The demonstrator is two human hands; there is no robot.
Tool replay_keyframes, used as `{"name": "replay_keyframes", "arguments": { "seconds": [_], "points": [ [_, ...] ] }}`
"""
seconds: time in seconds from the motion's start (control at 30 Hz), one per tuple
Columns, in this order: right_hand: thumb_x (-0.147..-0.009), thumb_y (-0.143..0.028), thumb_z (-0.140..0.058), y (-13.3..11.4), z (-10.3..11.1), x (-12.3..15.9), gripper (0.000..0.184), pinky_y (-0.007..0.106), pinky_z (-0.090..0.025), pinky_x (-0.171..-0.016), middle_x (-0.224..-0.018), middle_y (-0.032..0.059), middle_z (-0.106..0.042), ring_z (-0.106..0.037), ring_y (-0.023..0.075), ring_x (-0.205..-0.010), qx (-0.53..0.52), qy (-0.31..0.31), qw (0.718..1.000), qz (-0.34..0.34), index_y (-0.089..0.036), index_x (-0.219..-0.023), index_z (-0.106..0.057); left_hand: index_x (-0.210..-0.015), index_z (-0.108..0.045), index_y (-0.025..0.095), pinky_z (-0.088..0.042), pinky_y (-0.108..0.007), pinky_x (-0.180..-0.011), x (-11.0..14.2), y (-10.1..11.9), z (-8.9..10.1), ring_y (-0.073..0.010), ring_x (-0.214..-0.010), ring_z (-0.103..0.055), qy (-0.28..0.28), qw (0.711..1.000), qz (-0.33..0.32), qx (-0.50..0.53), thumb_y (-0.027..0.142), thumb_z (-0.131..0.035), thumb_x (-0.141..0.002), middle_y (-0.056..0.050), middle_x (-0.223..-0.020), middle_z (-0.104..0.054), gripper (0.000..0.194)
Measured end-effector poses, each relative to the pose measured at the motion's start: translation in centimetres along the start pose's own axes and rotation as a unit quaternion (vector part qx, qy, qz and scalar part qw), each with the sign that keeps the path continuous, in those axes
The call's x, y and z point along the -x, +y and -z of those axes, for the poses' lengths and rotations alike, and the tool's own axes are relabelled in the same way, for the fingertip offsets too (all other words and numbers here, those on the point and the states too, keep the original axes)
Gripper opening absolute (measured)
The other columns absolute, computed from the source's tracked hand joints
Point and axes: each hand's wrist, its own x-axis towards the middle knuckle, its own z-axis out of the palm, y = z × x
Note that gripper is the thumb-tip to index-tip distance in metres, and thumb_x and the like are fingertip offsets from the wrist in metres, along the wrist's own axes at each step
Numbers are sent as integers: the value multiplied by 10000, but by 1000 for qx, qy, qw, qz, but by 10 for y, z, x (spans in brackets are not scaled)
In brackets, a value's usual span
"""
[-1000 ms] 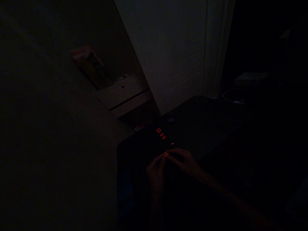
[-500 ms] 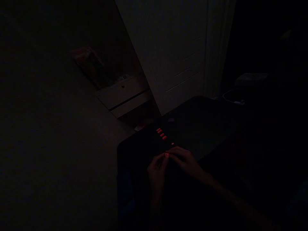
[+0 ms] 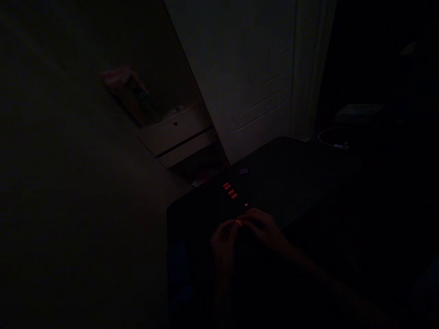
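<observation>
In very dim light, my left hand (image 3: pixel 223 238) and my right hand (image 3: pixel 262 224) meet over a dark table (image 3: pixel 284 173). Their fingertips pinch a small bright reddish piece (image 3: pixel 239 222) between them; its kind is too small and dark to make out. Just beyond my right fingers lies a tiny pale bit (image 3: pixel 246 204). Several small red blocks (image 3: pixel 231 192) lie in a slanting row farther up the table. Both palms are turned away or in shadow.
A small purplish object (image 3: pixel 243 171) lies near the table's far edge. Behind stand a pale door-like panel (image 3: pixel 247 82) and a drawer unit (image 3: pixel 181 132). On the right are a white cable (image 3: pixel 329 137) and a flat box (image 3: pixel 360 110).
The reddish piece between my fingertips has shifted slightly and shows more of its surface. My hands stay nearly in place, and the row of red blocks is unchanged.
</observation>
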Motion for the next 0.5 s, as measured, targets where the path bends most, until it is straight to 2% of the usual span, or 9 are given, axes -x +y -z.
{"name": "replay_keyframes", "arguments": {
  "seconds": [0.1, 0.23, 0.5],
  "points": [
    [-994, -294, -632, 1, 0, 0, 167, 364, -572, -877, -988, 62, -764, -719, 220, -935, -4, -4, 1000, 3, -255, -1029, -791, -980, -804, 173, -594, -360, -851, 0, 0, 0, -242, -897, -756, -11, 1000, -20, -14, 359, -825, -769, -95, -954, -809, 282],
    [-991, -270, -629, 2, 0, 0, 176, 358, -570, -866, -976, 63, -757, -718, 217, -928, -4, -1, 1000, 0, -254, -1035, -798, -914, -824, 198, -577, -375, -892, 4, 3, -1, -256, -926, -748, -16, 994, -75, -75, 369, -789, -814, -94, -967, -806, 201],
    [-980, -251, -635, 5, -1, 0, 167, 354, -574, -852, -970, 65, -748, -720, 214, -915, 8, 2, 1000, -3, -241, -1038, -791, -861, -826, 243, -574, -359, -826, 9, 2, -3, -248, -831, -733, 7, 979, -144, -141, 340, -739, -854, -70, -882, -797, 131]
  ]
}}
